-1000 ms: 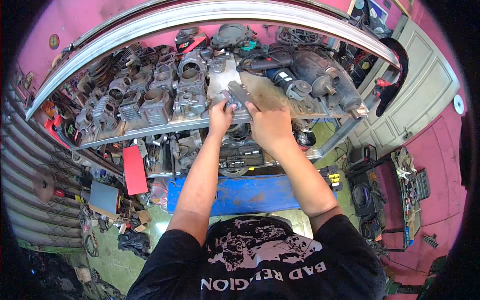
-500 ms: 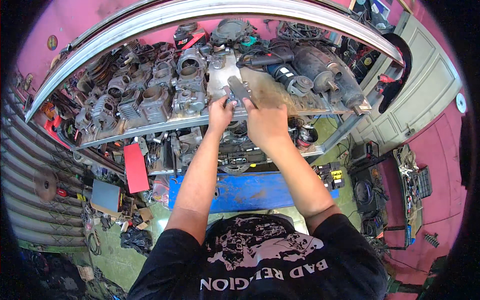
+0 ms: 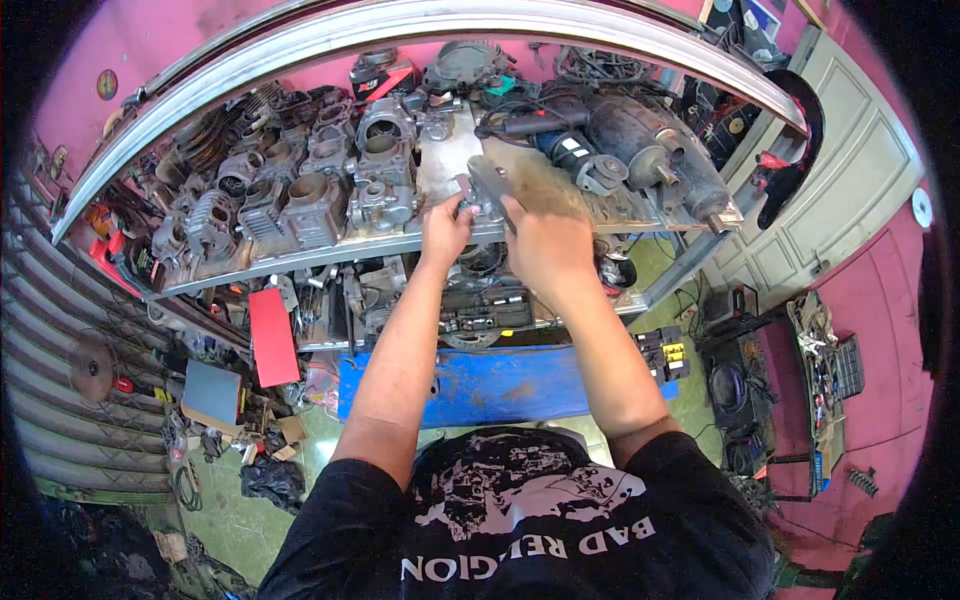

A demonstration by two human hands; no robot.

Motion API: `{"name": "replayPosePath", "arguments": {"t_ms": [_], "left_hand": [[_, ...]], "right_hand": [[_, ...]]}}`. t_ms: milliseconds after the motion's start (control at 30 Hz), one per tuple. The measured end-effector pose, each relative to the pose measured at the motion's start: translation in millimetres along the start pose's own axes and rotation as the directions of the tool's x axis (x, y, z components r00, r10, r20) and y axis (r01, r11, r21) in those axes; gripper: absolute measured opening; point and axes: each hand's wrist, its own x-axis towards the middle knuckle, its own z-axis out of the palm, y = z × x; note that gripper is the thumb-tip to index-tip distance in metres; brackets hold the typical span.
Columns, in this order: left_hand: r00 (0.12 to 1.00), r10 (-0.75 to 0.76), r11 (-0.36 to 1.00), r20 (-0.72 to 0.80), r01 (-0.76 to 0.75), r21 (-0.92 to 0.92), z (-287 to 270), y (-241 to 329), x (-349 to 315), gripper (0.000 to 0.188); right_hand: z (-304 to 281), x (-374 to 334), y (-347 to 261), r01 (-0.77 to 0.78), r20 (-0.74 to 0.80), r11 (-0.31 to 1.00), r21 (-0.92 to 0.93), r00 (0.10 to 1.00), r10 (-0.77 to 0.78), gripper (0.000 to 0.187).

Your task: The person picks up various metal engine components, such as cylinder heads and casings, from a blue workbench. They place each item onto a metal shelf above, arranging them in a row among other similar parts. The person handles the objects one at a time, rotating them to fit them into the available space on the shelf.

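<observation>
My left hand [image 3: 446, 230] is closed, pinching a small metal part [image 3: 463, 187] that sticks up past its fingertips. Wrapped round the lower end of a flat grey metal bar [image 3: 488, 181], which looks like a file, is my right hand [image 3: 552, 250]. The bar slants up and left, its rounded tip beside the small part; whether the two touch, I cannot tell. Both hands are over the front edge of a metal shelf [image 3: 440, 170]. My palm hides the bar's lower end.
Greasy engine cylinders [image 3: 314, 208] crowd the shelf's left side. On its right lie an angle grinder [image 3: 580, 158] and a dark exhaust muffler [image 3: 650, 150]. A metal frame rail [image 3: 430, 22] arches overhead. Below, a blue bench [image 3: 500, 388] stands before me, with a red panel [image 3: 273, 337] at its left.
Both hands have shifted slightly to the right, the right one a little nearer to me. The flat bar has moved right with it, and its gap from the small part looks wider.
</observation>
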Motion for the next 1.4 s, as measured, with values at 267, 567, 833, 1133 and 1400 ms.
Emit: {"name": "replayPosePath", "arguments": {"t_ms": [267, 567, 833, 1133, 1400], "left_hand": [[1.000, -0.028, 0.998, -0.003, 0.028, 0.049, -0.3, 32.6, -6.6, 0.032], [0.976, -0.187, 0.977, 0.107, 0.196, -0.079, -4.4, 18.0, 2.1, 0.025], [0.938, -0.343, 0.861, 0.051, 0.336, -0.382, 6.7, 51.7, 6.6, 0.042], [0.873, -0.488, 0.819, -0.019, 0.451, -0.354, -0.1, 50.9, 35.2, 0.044], [0.855, -0.510, 0.779, 0.098, 0.507, -0.369, -3.5, 73.1, 43.4, 0.041]], "right_hand": [[24.5, 60.6, 2.8, 0.013, 0.082, 1.000, 0.012, 0.997, -0.014, 0.049], [-12.6, -50.5, 23.0, -0.053, -0.131, 0.961, 0.270, 0.987, 0.091, 0.053], [62.5, -31.8, 28.7, 0.059, -0.403, 0.938, 0.341, 0.911, 0.090, 0.059], [36.6, -46.4, 4.9, -0.120, -0.133, 0.955, 0.270, 0.978, 0.161, 0.059], [52.2, 14.7, 22.8, 0.013, -0.341, 0.967, 0.254, 0.937, 0.077, 0.058]]}}
